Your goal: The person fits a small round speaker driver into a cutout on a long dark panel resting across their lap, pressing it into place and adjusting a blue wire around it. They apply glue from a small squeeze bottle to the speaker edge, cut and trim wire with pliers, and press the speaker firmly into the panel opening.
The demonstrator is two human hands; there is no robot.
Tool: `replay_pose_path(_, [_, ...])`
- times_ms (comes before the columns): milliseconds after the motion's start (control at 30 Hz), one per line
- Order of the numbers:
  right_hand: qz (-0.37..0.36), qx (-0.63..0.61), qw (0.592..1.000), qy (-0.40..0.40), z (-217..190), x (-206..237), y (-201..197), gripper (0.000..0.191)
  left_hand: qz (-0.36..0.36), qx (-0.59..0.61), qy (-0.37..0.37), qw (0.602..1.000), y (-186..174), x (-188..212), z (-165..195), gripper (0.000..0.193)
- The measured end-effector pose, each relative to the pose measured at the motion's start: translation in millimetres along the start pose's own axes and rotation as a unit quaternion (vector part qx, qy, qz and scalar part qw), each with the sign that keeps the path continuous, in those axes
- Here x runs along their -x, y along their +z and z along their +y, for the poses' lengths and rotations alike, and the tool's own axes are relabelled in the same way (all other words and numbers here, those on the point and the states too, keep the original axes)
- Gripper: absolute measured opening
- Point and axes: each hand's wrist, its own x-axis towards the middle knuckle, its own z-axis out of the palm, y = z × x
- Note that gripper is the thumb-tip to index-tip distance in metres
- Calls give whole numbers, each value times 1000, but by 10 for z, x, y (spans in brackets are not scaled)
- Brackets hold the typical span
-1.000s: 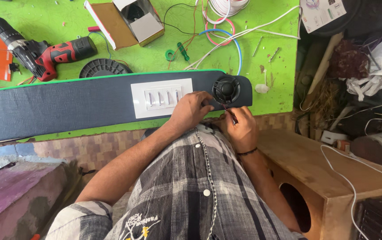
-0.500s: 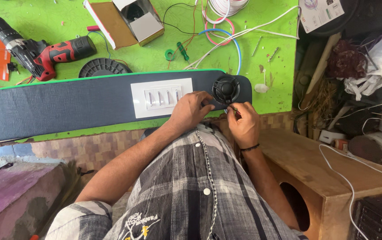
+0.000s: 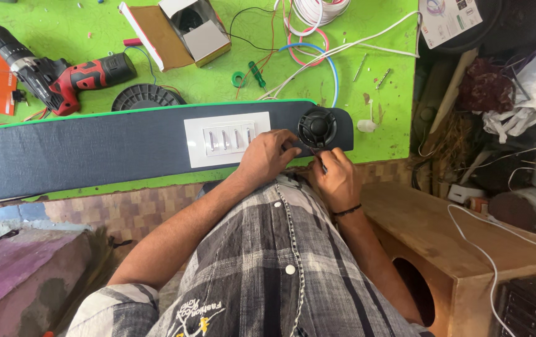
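Left hand (image 3: 266, 157) pressed on long dark fabric-covered panel (image 3: 93, 153); thin wires pinched by right hand (image 3: 336, 178) below round black speaker (image 3: 317, 126). Risk judged: wires slipped or snapped if overpulled.

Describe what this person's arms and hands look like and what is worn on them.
Both forearms are bare, with no gloves on the left hand or the right hand. A thin black band circles the right wrist. The short sleeves belong to a grey, black and white checked shirt with pale snap buttons down the front.
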Motion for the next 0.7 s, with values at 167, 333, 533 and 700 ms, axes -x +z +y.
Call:
replay_pose_path(167, [16,1,1000,12,7,-52,31,10,3,4,5,1000,12,3,-8,28])
replay_pose_path(333, [21,27,999,33,31,-80,97,13,0,17,-9,1000,17,8,-8,28])
replay_pose_path(533, [1,63,998,25,24,-84,124,14,3,22,-6,1000,18,9,-16,27])
replay_pose_path(700, [-21,92,996,-9,-12,-97,69,11,11,16,14,1000,27,19,-30,27])
